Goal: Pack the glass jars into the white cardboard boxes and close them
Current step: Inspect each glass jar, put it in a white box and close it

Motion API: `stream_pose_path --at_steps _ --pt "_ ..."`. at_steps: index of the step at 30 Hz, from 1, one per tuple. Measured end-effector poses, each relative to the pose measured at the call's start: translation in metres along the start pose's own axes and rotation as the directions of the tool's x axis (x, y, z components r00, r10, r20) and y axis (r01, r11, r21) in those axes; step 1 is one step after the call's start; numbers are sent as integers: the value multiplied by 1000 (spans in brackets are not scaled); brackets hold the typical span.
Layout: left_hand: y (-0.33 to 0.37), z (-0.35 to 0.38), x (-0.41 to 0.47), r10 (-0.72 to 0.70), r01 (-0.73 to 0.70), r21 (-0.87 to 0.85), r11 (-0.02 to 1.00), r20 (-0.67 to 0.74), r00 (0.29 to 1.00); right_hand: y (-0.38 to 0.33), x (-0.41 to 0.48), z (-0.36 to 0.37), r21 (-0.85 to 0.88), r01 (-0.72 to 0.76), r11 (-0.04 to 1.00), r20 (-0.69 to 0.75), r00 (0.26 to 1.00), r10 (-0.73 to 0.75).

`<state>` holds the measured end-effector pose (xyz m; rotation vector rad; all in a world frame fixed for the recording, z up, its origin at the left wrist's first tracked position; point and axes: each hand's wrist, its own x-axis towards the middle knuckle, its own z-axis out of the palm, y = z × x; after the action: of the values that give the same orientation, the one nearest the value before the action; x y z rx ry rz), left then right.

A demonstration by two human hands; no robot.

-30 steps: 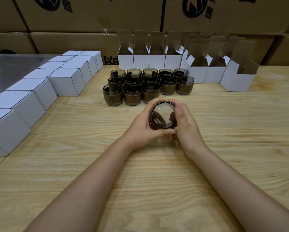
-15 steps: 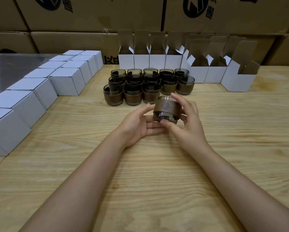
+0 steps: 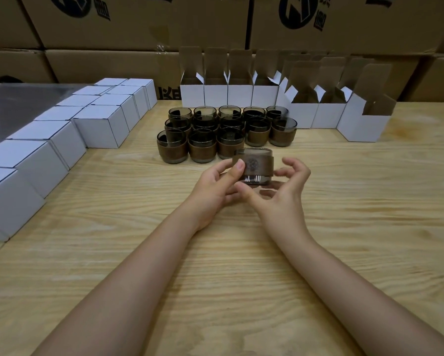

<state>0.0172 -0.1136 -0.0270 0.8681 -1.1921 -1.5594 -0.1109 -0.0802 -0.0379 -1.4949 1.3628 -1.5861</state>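
One smoky glass jar with a brown sleeve [image 3: 255, 164] is upright just above the wooden table [image 3: 370, 201], in front of a cluster of several like jars [image 3: 202, 147]. My left hand [image 3: 214, 187] pinches it, thumb on the sleeve's front and fingers behind. My right hand [image 3: 286, 194] is beside the jar on the right. Its fingers are loosely curled and apart from the glass, and its thumb reaches under the jar's base. Behind the jars stand several open white boxes [image 3: 215, 95] with flaps up, and more open boxes [image 3: 364, 124] at the right.
Several closed white boxes [image 3: 102, 125] line the table's left side in a double row, running toward me. Large brown cartons [image 3: 138, 24] are stacked behind the table. A grey metal surface [image 3: 17, 104] lies at the far left.
The jar went from lying mouth-toward-me in both hands to upright. My right fingers have come off it, and my left thumb and fingers now pinch it.
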Motion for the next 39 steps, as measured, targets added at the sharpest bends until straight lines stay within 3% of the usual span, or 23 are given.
stream_pose_path --at_steps 11,18,22,25,28,33,36,39 --pt "5 -1 -1 -10 10 -33 999 2 1000 -5 0 1 286 -68 956 17 998 66" --pt "3 -4 -1 -15 16 -8 1000 61 998 -14 0 4 591 -283 755 157 959 236" --pt "2 -6 0 -2 2 -8 1000 53 999 -13 0 3 594 -354 722 210 935 286" --pt "2 -7 1 37 -37 16 999 -4 999 -12 1 3 534 -341 774 186 940 286" --pt "2 -6 0 81 -83 -23 996 -71 994 -11 1 3 479 -254 840 98 967 237" --pt "0 -4 0 117 -115 23 993 -70 991 -12 -1 -2 319 -60 946 -28 997 72" --pt "0 -3 0 112 -112 9 994 -79 991 -8 -1 -2 244 -31 969 -20 999 37" --pt "1 -3 -1 128 -127 21 992 -61 990 -10 0 -1 310 -36 950 8 999 35"
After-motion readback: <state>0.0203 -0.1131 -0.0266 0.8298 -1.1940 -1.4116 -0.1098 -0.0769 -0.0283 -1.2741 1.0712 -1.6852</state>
